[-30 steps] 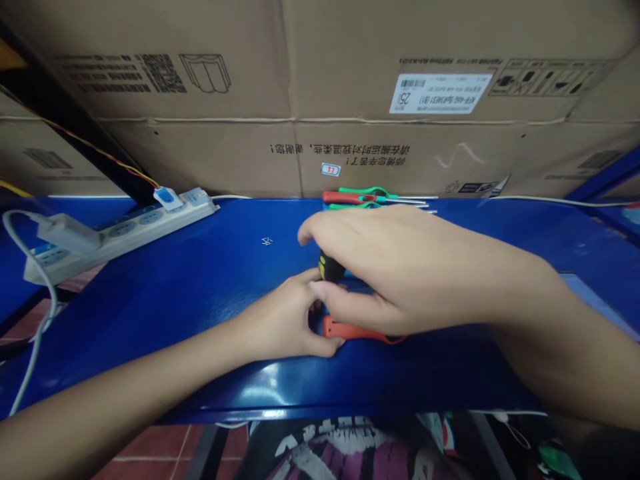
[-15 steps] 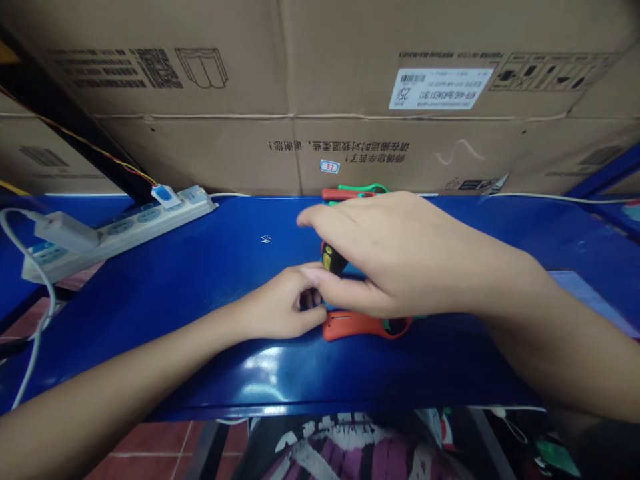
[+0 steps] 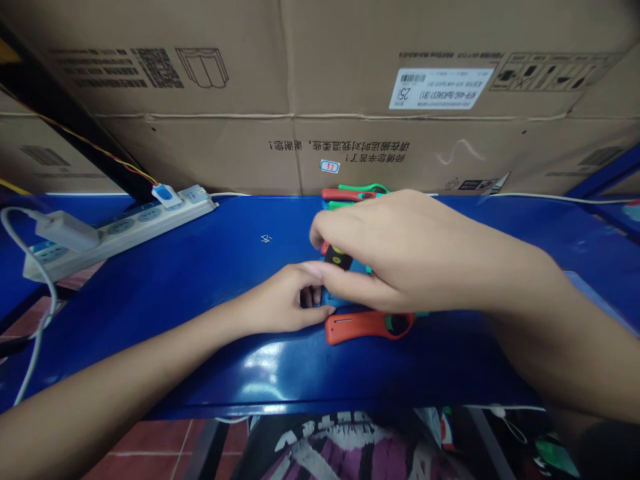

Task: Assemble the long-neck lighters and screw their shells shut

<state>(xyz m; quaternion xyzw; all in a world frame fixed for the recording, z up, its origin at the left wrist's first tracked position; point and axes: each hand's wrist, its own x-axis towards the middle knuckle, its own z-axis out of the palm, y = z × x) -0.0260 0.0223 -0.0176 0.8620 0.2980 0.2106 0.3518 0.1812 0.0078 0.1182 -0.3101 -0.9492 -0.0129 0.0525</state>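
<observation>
My right hand (image 3: 400, 250) arches over a row of colourful long-nosed lighters, fingers bent around a short black handle with yellow marks (image 3: 339, 257). This handle resembles a screwdriver's, but its far part is hidden. My left hand (image 3: 290, 298) curls against the end of a blue lighter (image 3: 330, 298), its fingertips meeting the right thumb. Just below lies an orange lighter (image 3: 357, 327) with a dark trigger loop, close to the left thumb. Beyond my right hand a red lighter (image 3: 347, 194) and a green lighter (image 3: 365, 187) lie side by side.
Several tiny thin pale pieces (image 3: 266, 239) lie on the blue table (image 3: 215, 267). A power strip (image 3: 135, 227) with plugs and cables stands at the left. A big cardboard box (image 3: 225, 150) walls off the back. A flat pale object (image 3: 595, 293) sits partly behind my right forearm.
My right hand has shifted slightly to the right, and the black handle has turned, its yellow mark now higher. The orange lighter has slid a little right and down. My left hand barely moved.
</observation>
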